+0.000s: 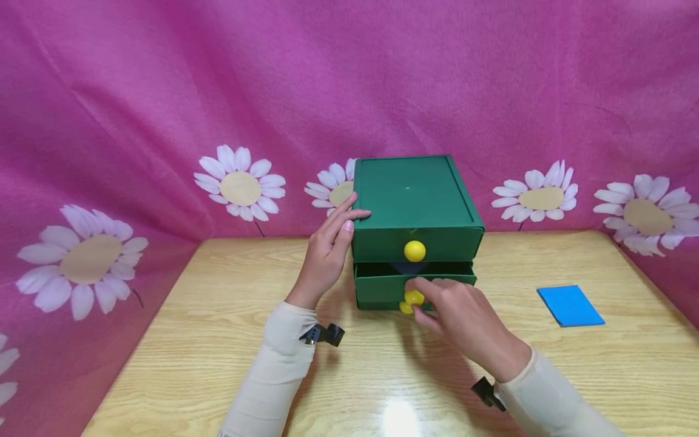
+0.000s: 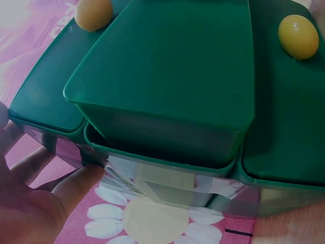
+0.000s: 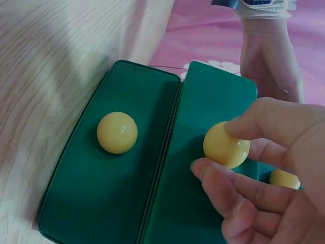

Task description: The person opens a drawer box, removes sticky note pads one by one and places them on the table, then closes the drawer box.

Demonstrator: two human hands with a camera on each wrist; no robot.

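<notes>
A green cabinet [image 1: 406,194] of stacked drawers with round yellow knobs stands on the wooden table. Its middle drawer [image 1: 379,290] is pulled partway out, its front jutting past the other two. My right hand [image 1: 464,315] pinches that drawer's yellow knob [image 3: 223,145] between thumb and fingers. Against the cabinet's upper left side, my left hand [image 1: 327,249] rests with extended fingers, the tips reaching over the top edge. The top drawer's knob [image 1: 414,250] and the bottom drawer's knob [image 3: 117,132] are untouched. Something dark blue shows inside the drawer gap, too shaded to make out.
A flat blue square [image 1: 570,305] lies on the table [image 1: 218,340] to the right of the cabinet. Behind and at the sides hangs a pink cloth [image 1: 327,79] printed with white daisies. Both forearms have cameras strapped at the wrists.
</notes>
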